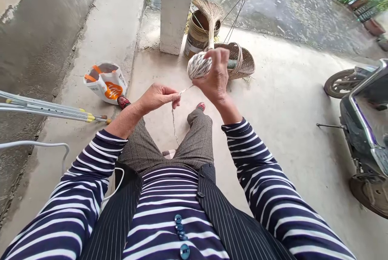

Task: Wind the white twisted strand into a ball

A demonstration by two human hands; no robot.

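My right hand (pixel 216 75) is wrapped round a ball of yarn (pixel 198 66), mottled white and dark, held up in front of me. A thin strand of the yarn (pixel 185 89) runs from the ball to my left hand (pixel 160 97), which pinches it between thumb and fingertips. Below the left hand the strand hangs loose and drops between my knees, where its end is hidden. The two hands are a short way apart, the right one a little farther out.
Beyond the hands stand a bucket (pixel 194 36), a straw broom (pixel 210 13) and a wicker basket (pixel 247 60) by a pillar (pixel 177 9). A white and orange bag (pixel 113 76) and crutches (pixel 54 108) are at left. A parked scooter (pixel 360 118) stands at right.
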